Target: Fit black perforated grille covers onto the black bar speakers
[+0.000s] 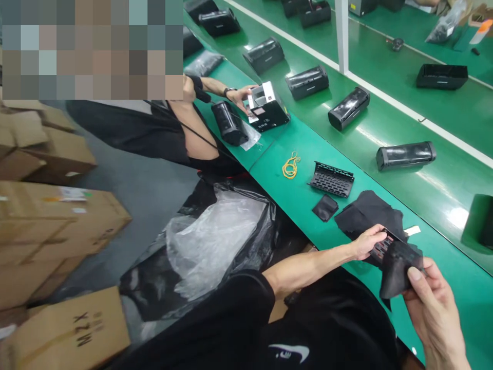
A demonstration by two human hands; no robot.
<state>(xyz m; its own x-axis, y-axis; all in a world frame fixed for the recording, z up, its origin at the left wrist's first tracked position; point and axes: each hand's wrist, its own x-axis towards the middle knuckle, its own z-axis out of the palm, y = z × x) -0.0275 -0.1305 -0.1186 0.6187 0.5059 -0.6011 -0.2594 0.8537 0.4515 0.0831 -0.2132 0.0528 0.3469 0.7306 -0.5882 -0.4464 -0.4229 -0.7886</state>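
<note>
My left hand (368, 243) is closed on the end of a slotted black plastic grille (380, 247), like the one lying on the bench. My right hand (433, 303) pinches a thin black cloth piece (400, 267) between thumb and fingers. This cloth drapes across the right part of the grille and hides it. Just beyond my hands lies a pile of black cloth pieces (372, 210). To its left are a small stack of black squares (325, 207) and another slotted grille (333, 180).
A co-worker's hand (241, 97) holds a black-and-white box (269, 115) beside a black speaker (230, 123). Several black speakers (406, 154) stand on the green surface beyond. Yellow cord (290, 167) lies on the bench. Cardboard boxes (73, 329) and plastic bags (215, 236) fill the left.
</note>
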